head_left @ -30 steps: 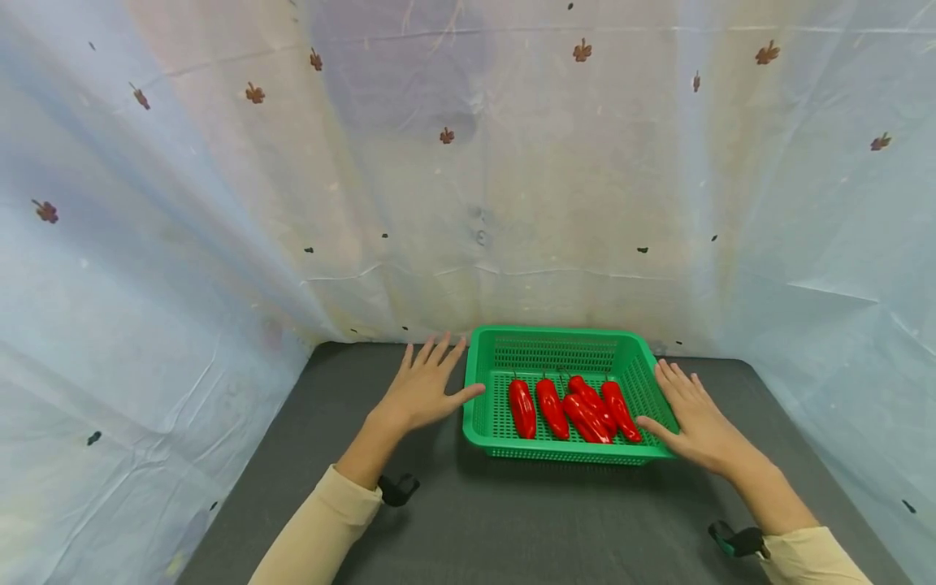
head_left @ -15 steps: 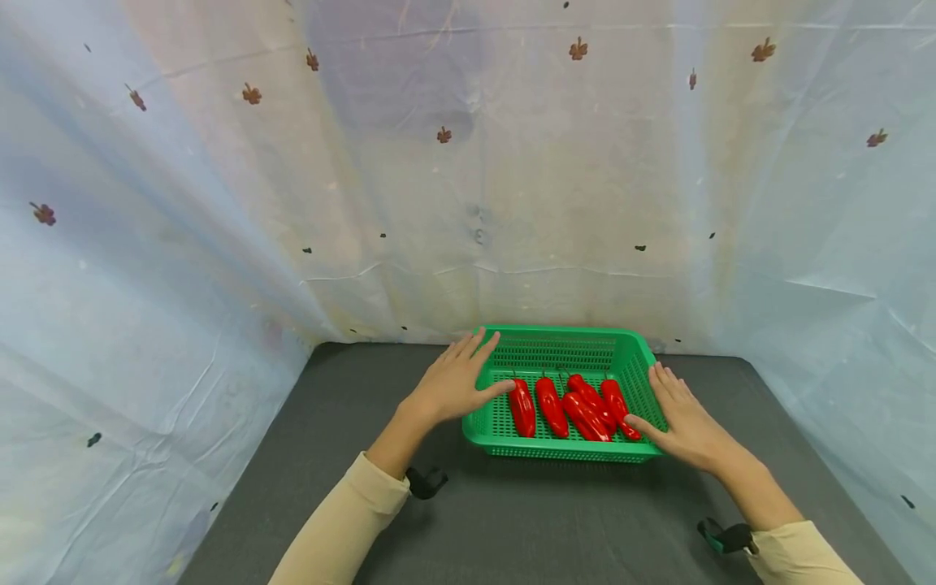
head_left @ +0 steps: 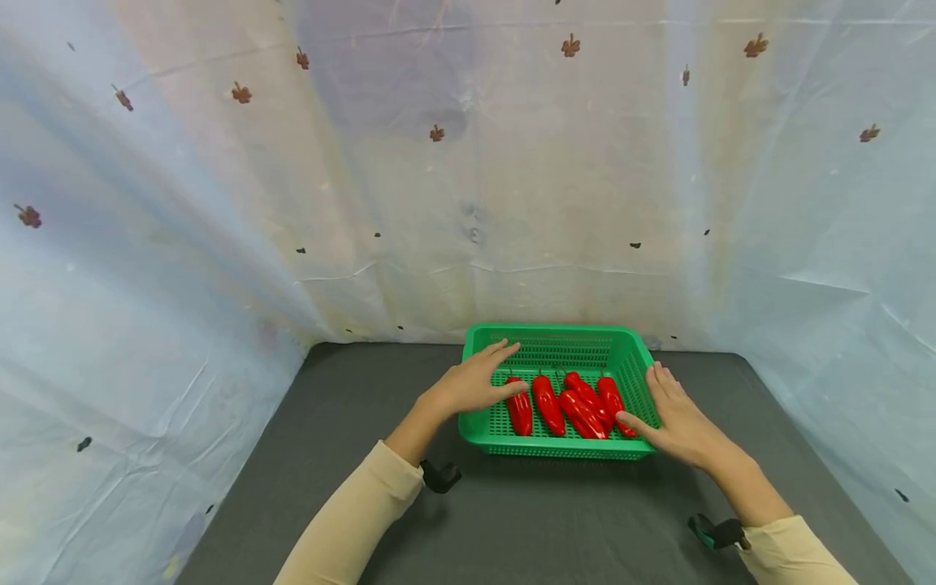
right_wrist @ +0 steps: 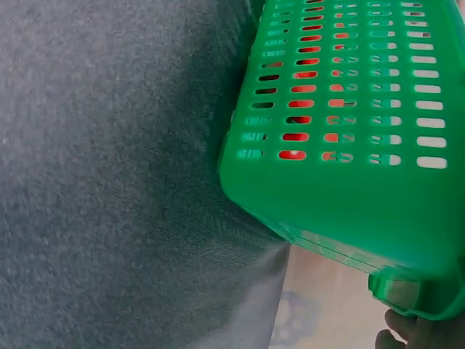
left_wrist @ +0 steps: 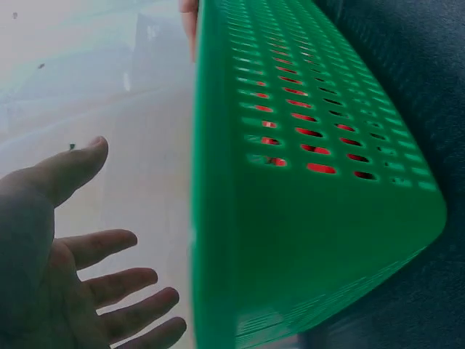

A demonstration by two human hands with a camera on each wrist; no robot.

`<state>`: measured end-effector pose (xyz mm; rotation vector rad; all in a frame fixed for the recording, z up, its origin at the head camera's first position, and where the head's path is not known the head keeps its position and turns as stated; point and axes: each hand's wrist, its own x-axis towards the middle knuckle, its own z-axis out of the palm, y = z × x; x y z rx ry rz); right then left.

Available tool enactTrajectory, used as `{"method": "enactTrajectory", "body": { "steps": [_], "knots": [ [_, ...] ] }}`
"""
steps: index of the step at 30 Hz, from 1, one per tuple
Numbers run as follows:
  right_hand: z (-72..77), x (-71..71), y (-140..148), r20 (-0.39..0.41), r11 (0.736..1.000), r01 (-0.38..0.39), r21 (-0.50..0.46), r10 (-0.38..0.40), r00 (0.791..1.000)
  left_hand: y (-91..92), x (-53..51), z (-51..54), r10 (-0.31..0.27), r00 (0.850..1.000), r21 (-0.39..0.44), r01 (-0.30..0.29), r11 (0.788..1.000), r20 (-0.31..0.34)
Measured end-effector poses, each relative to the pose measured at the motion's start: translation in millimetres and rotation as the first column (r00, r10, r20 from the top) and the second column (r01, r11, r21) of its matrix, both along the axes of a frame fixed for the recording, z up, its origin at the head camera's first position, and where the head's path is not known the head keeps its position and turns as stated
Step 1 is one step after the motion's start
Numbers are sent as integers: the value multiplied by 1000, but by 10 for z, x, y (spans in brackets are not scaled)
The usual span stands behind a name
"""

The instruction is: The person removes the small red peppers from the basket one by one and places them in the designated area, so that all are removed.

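Note:
A green perforated plastic basket [head_left: 556, 448] stands toward the back of the table. Several glossy red chili peppers with thin green stems lie in it, the leftmost one [head_left: 522, 414] partly behind my left thumb. My left hand [head_left: 471, 385] hovers over the basket's left end with fingers and thumb extended, holding nothing. In the left wrist view that hand [left_wrist: 54, 269] is spread apart from the basket wall [left_wrist: 312, 233]. At the right rim my right hand [head_left: 683, 426] lies with straight fingers, thumb across the front right corner. Its fingertips [right_wrist: 403, 327] show near the rim in the right wrist view.
A dark grey cloth [head_left: 526, 520] covers the table. Pale plastic sheeting [head_left: 468, 187] with small brown leaf prints hangs behind it and along both sides. A black strap [head_left: 441, 477] is on the left wrist, and another strap [head_left: 717, 532] on the right.
My left hand has moved rightward from beside the basket to over its left end. The right hand has shifted slightly left along the right rim. The peppers keep their places.

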<state>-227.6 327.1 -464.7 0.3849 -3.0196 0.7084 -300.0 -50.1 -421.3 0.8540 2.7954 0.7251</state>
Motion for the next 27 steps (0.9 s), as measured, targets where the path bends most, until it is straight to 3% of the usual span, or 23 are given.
{"method": "enactTrajectory", "body": {
  "steps": [8, 13, 27],
  "knots": [
    [31, -2, -50, 17, 1000, 31, -1, -31, 999, 67, -118, -119, -21, 995, 85, 12, 996, 98],
    [21, -20, -85, 14, 1000, 24, 3, -25, 1000, 142, -185, -198, -28, 989, 79, 16, 997, 147],
    [-34, -34, 28, -28, 999, 6, 32, -5, 1000, 395, -279, -320, 126, 971, -68, -114, 991, 201]
  ]
}}
